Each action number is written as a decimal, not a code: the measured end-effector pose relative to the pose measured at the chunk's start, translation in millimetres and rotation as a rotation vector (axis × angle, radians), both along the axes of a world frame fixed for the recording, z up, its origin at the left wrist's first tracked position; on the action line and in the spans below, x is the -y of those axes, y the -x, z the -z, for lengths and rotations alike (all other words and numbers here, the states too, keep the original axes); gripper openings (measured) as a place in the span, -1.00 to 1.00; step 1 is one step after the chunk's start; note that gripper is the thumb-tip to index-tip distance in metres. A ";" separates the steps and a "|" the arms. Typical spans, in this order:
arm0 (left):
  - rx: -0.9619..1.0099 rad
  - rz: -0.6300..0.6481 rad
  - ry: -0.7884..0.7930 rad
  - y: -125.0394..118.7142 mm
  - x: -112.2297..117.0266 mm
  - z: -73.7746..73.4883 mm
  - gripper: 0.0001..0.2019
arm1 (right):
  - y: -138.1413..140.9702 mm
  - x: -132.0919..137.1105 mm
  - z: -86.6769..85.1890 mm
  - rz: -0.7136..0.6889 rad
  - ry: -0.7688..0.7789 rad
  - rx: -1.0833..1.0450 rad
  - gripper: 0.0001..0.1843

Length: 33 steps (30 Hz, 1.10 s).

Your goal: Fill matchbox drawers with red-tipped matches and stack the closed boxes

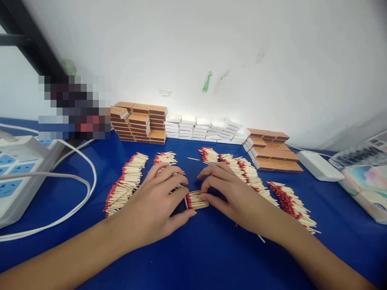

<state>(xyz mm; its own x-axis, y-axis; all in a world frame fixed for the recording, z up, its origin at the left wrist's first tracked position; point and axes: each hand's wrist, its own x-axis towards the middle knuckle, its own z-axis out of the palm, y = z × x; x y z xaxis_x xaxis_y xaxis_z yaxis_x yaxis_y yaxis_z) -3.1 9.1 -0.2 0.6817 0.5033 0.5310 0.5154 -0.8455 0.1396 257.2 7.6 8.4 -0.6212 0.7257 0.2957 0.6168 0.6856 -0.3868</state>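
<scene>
A pale wall (256,44) fills the back. In front of it is a blue surface (181,257). A big white power strip (30,181) is at the left side, with white cords near it. The left hand (157,197) is at the left end of a small open tray. Its thumb and fingers are apart around that end, but I cannot tell if they grip it. The right hand (229,185) bends over the other end. Its thumb and first finger are close together there, and I cannot tell if they pinch anything. By the wall is a row of white boxes (193,131), with a left stack of brown boxes (142,133) and a right stack of brown boxes (272,153) at its two ends. Heaps of red-tipped matches (127,181) lie on both sides of the hands. The small open tray (199,208) is on the surface between the hands. Matches lie in it, red tips to the left. One lone match (193,158) lies beyond the tray.
</scene>
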 end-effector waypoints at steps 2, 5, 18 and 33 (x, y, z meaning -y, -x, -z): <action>0.000 0.005 0.003 -0.2 -0.1 0.0 -0.78 | 1.4 0.5 0.8 0.000 0.008 -0.008 -0.85; -0.003 0.010 0.005 -0.3 -0.3 0.4 -0.78 | 2.3 1.1 0.6 -0.002 0.026 -0.017 -0.85; 0.003 0.031 0.007 -2.3 3.4 -0.3 -0.79 | -30.6 -38.0 27.4 0.375 -0.333 0.097 -0.91; 0.015 0.043 -0.010 -2.3 3.7 2.1 -0.77 | -23.3 -43.3 28.2 0.379 -0.344 0.102 -0.95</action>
